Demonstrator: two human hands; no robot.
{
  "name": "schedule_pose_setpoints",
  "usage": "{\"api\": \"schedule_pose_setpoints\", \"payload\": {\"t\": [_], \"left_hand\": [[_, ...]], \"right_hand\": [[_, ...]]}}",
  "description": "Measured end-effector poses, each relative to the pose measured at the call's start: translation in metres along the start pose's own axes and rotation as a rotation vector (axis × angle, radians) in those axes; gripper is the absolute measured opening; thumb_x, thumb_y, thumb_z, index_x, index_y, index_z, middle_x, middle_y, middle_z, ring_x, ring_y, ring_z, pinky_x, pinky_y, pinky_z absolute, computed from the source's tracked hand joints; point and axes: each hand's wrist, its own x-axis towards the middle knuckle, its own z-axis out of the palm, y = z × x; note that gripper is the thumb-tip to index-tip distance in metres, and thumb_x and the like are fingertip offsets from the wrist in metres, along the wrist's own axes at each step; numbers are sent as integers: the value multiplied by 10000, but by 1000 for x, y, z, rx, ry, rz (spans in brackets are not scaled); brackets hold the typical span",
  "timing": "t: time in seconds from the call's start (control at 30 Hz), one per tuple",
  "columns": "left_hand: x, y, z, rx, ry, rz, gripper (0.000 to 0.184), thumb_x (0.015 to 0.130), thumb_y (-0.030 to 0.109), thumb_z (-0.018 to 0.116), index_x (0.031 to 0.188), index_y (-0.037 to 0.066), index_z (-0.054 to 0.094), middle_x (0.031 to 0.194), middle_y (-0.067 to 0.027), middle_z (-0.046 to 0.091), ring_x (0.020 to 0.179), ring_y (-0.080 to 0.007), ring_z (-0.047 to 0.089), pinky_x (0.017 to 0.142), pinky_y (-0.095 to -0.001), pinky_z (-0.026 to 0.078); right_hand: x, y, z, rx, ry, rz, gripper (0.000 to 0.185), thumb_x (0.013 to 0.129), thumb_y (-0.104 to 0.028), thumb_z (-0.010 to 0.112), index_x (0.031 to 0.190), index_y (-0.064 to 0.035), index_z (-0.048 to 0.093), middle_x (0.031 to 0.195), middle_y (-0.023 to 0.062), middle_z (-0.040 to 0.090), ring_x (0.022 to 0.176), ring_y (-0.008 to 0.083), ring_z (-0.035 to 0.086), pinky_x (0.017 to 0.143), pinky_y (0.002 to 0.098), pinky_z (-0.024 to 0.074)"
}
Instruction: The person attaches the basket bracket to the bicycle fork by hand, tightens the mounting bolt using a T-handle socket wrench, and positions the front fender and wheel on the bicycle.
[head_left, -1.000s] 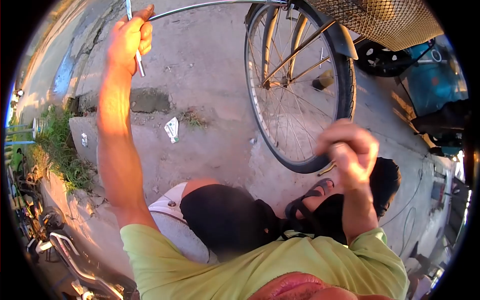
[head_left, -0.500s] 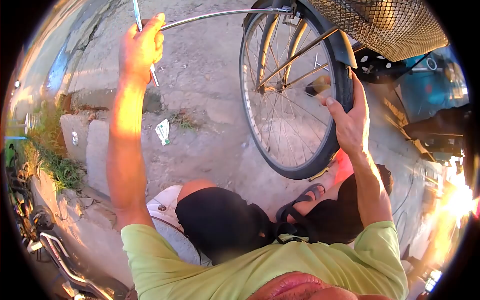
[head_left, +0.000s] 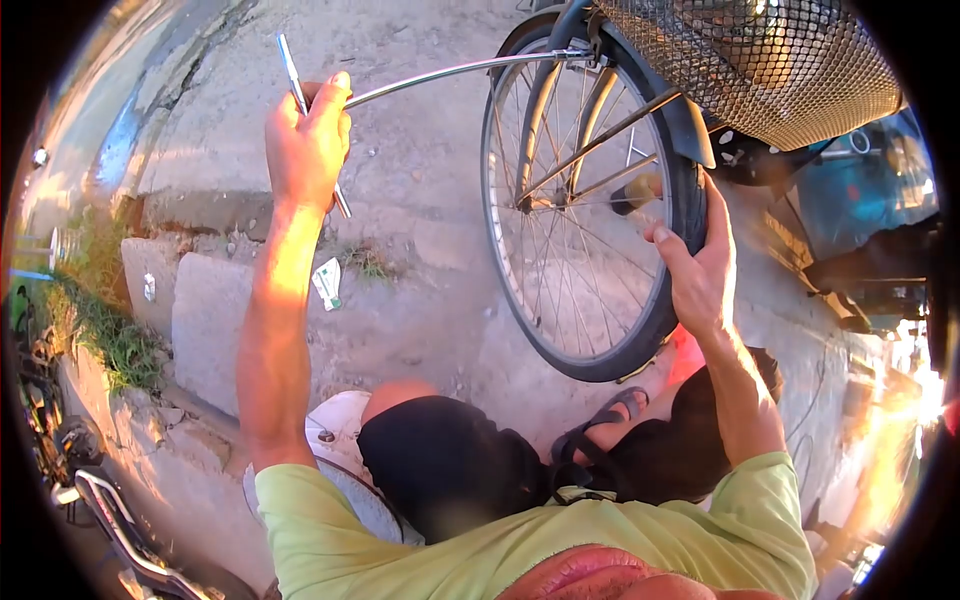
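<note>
- The T-handled rod point(head_left: 500, 62), of bright metal, spans from the person's left side to the top of the bicycle's front wheel point(head_left: 690, 205); what its far end meets near the fork point(head_left: 537, 130) is too small to tell.
- It looks stiff and fairly light, its bowed line perhaps owed to the lens; the smooth metal could slip in a sweaty palm. The crossbar point(head_left: 289, 65) seems the best hold, giving the most leverage.
- The left hand point(head_left: 308, 155) is closed around that crossbar, both ends of which stick out past the fist.
- The right hand point(head_left: 702, 275) grips the wheel's tyre at its near right side, thumb towards the inner face. The rubber should give a firm, grippy hold, though the wheel may roll or swing if pushed off-centre.
- Above the tyre sit the mudguard point(head_left: 690, 130) and a wire-mesh basket point(head_left: 760, 70).
- Farther out, a sandalled foot point(head_left: 605, 425) rests near the wheel, and a paper scrap point(head_left: 327, 284) lies on the ground point(head_left: 430, 150).
</note>
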Motion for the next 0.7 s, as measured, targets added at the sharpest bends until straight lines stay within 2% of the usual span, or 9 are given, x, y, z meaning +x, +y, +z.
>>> {"api": "schedule_pose_setpoints", "payload": {"t": [0.2,0.53,0.7], "left_hand": [[-3,6,2,29,12,-8,268,939,266,666,833,46,555,593,34,483,463,-44,415,420,-226,313],[2,5,0,-3,19,-40,270,937,275,671,842,41,577,599,33,483,467,-44,411,423,-218,299],[12,11,-5,-87,10,-118,275,933,283,674,861,34,584,592,27,475,449,-51,389,413,-222,278]], "right_hand": [[-1,3,-2,9,-3,1,673,829,-1,585,1448,34,321,1192,99,585,952,137,573,883,304,499],[0,-2,2,79,8,17,694,839,7,558,1474,47,284,1222,113,570,943,128,570,890,309,509],[1,-5,2,74,0,42,680,858,-60,572,1474,37,300,1241,117,566,991,142,566,934,335,483]]}}
